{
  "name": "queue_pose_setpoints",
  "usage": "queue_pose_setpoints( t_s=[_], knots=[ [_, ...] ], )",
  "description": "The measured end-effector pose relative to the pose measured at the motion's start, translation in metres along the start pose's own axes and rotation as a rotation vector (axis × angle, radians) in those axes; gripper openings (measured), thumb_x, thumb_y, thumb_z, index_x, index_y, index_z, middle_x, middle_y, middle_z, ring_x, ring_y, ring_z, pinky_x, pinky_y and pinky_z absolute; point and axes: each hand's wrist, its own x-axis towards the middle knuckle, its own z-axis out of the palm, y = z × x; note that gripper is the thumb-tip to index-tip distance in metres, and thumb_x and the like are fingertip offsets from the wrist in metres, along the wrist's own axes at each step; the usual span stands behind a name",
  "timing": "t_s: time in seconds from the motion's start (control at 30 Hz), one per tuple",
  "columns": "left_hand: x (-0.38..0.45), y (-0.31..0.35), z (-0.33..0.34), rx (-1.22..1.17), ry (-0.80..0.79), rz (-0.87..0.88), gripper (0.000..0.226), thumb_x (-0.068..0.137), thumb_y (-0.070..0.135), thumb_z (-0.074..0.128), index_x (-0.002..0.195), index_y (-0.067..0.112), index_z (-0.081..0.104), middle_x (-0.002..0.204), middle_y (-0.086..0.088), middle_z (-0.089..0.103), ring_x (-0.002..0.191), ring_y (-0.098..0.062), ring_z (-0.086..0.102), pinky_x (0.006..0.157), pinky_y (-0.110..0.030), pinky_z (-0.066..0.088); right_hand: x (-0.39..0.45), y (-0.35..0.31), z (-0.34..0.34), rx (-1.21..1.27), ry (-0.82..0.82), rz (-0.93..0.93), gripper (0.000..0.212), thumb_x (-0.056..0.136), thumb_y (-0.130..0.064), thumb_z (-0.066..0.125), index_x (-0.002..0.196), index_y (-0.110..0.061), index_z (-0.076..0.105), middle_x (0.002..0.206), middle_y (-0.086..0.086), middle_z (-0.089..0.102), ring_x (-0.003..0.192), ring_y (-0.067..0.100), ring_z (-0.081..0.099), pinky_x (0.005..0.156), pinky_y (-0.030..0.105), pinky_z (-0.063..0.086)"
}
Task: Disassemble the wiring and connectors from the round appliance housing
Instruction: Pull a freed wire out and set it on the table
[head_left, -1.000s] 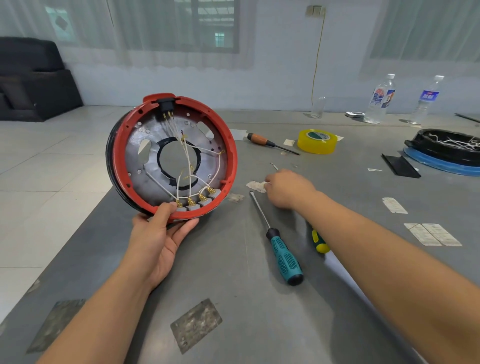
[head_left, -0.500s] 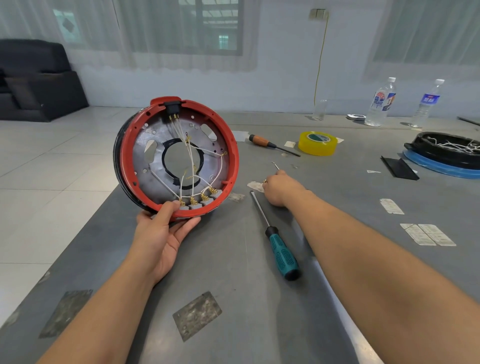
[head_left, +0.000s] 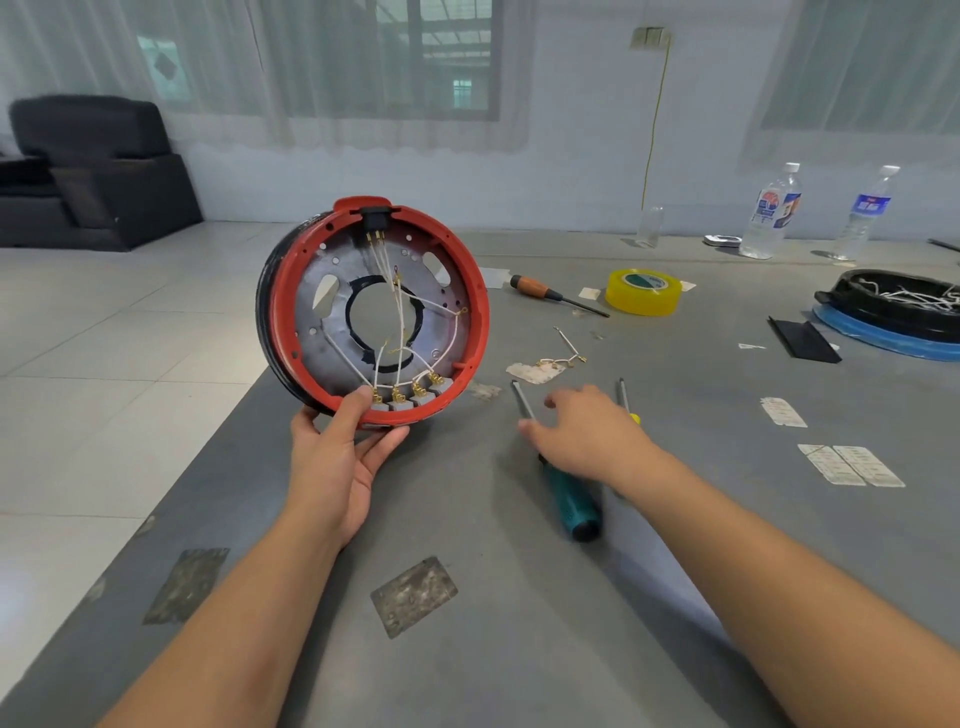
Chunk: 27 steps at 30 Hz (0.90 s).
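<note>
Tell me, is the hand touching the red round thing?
Touching. The head view shows the left hand holding the red round housing upright at its bottom edge, thumb pressed over the rim by the connectors, fingers wrapped underneath.

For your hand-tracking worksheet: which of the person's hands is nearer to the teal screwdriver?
Right. The right hand hovers directly over the teal screwdriver, covering part of its shaft. The left hand is off to the left, gripping the housing by its lower rim.
</note>
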Motion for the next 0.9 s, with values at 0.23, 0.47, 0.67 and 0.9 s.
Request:
queue_pose_setpoints(
  t_s=[0.23,0.47,0.67,0.9],
  knots=[
    [-0.008,0.013,-0.004,0.151,-0.009,0.003,0.058,0.096,0.031,0.078,0.14,0.017,0.041,0.121,-0.012,0.068,0.091,-0.041,0.079,0.072,-0.046,0.066,-0.041,-0.012,0.012,-0.056,-0.066,0.046,0.024,0.095,-0.035,0.053,0.106,-0.014,0.054,0.118,0.015,0.054,0.106,0.038,0.06,0.076,0.034,0.043],
    [-0.008,0.014,-0.005,0.122,-0.003,-0.064,0.051,0.095,0.034,0.078,0.133,0.025,0.044,0.134,-0.015,0.064,0.095,-0.039,0.079,0.074,-0.049,0.066,-0.028,-0.019,0.014,0.355,0.011,0.061,0.027,0.097,-0.022,0.044,0.116,-0.014,0.061,0.113,0.015,0.069,0.105,0.038,0.065,0.088,0.04,0.053],
    [-0.005,0.01,-0.01,0.122,0.003,-0.035,0.046,0.097,0.035,0.075,0.132,0.026,0.047,0.132,-0.014,0.067,0.095,-0.037,0.079,0.074,-0.046,0.066,0.001,-0.05,0.031,1.282,-0.102,0.265,0.018,0.097,-0.011,0.043,0.11,-0.006,0.055,0.089,0.009,0.053,0.054,0.02,0.063,0.062,0.034,0.056],
    [-0.005,0.005,-0.012,0.23,0.002,0.045,0.042,0.097,0.044,0.074,0.132,0.029,0.057,0.108,-0.002,0.08,0.092,-0.039,0.079,0.07,-0.045,0.066,0.019,-0.071,0.039,1.444,-0.122,0.191,0.051,0.083,-0.035,0.081,0.117,-0.008,0.055,0.094,0.01,0.073,0.056,0.013,0.06,0.051,0.025,0.05]
  ],
)
